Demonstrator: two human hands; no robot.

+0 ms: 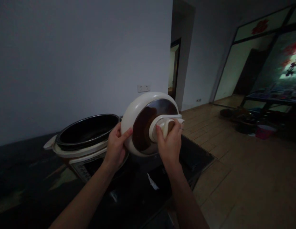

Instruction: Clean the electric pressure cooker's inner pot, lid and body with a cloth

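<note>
A round pressure cooker lid (138, 109), cream at the rim with a dark brown glossy centre, is held up and tilted in front of me. My left hand (116, 146) grips its left edge, with the thumb on the outer face. Around the cream knob (165, 127) in the lid's middle, my right hand (170, 140) is closed. To the left stands the electric pressure cooker (78, 151) without its lid, its dark inner pot (88, 128) showing at the top. The lid's underside is hidden from me.
The cooker rests on a dark glossy table (136, 197), where a small white scrap (152, 182) lies. A wall socket (143, 88) is behind. At the right, a pink basin (264, 131) sits on the tiled floor (245, 171) near a cluttered table (274, 97).
</note>
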